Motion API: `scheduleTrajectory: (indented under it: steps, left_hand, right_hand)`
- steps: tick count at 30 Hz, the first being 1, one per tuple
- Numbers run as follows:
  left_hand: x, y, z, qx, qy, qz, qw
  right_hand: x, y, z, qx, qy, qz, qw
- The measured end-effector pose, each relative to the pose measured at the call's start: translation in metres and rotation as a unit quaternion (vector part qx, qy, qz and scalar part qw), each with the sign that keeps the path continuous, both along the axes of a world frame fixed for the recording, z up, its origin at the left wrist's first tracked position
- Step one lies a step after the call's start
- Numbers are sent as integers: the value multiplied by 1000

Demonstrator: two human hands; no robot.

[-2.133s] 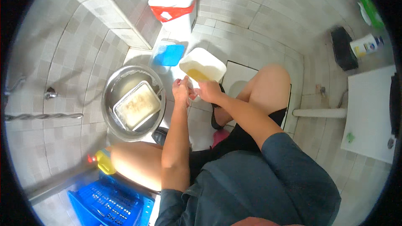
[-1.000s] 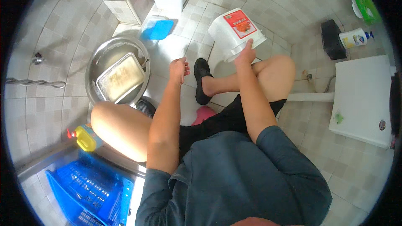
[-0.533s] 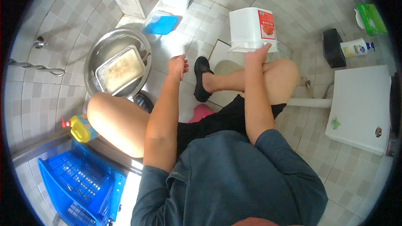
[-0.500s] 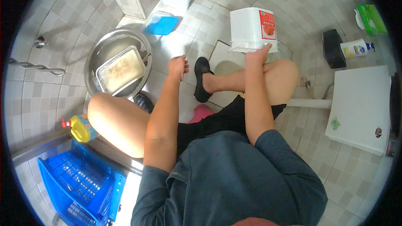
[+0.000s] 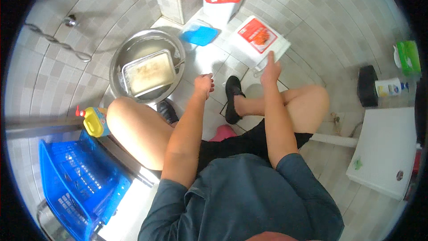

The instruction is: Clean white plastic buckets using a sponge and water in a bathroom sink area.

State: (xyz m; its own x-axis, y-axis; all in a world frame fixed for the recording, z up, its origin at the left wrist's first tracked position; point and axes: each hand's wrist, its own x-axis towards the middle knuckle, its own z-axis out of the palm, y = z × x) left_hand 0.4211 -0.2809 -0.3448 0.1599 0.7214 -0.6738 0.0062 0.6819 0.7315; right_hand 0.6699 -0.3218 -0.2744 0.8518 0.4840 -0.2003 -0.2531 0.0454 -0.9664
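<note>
A white plastic tub [image 5: 252, 56] with a red picture label hangs over the floor tiles in front of me, turned so that its labelled side faces up. My right hand [image 5: 270, 71] grips its near right edge, with a finger lying along the wall. My left hand [image 5: 204, 85] hovers between the basin and my black shoe [image 5: 233, 98]; its fingers are curled, and whatever they may hold is hidden. To the left stands a round metal basin [image 5: 117, 67] of cloudy water. A clear rectangular container [image 5: 149, 72] with pale, foamy liquid sits inside it.
A blue lid-like piece [image 5: 200, 36] lies beyond the basin, by a white bin [image 5: 218, 11] with a red liner. A yellow bottle [image 5: 93, 122] and a blue plastic basket [image 5: 84, 183] are at my left. A white cistern [image 5: 381, 151] and a pump bottle [image 5: 388, 88] are at the right.
The white tub has been tilted and turned in my right hand, so its label shows more fully. It has moved nearer the bin. The whole view has shifted; my left hand stays curled.
</note>
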Motion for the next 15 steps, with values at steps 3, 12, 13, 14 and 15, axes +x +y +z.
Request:
scheduleTrajectory:
  steps: [3, 12, 13, 14, 15]
  left_hand:
    - [-19, -1, -22, -14, 2, 22, 1000]
    - [-38, -7, -20, -49, -90, 52, 993]
    - [-38, -8, -15, -50, -88, 55, 993]
    - [-38, -7, -12, -38, -92, 47, 994]
    - [-39, -6, -9, -26, -95, 38, 994]
  right_hand:
    - [-44, 11, -4, -107, -215, 152, 959]
    - [-125, 0, -49, -255, -609, 410, 629]
    - [-128, 1, -53, -258, -617, 408, 621]
    - [-133, 2, -56, -261, -625, 406, 613]
    - [-137, 4, -59, -278, -615, 410, 613]
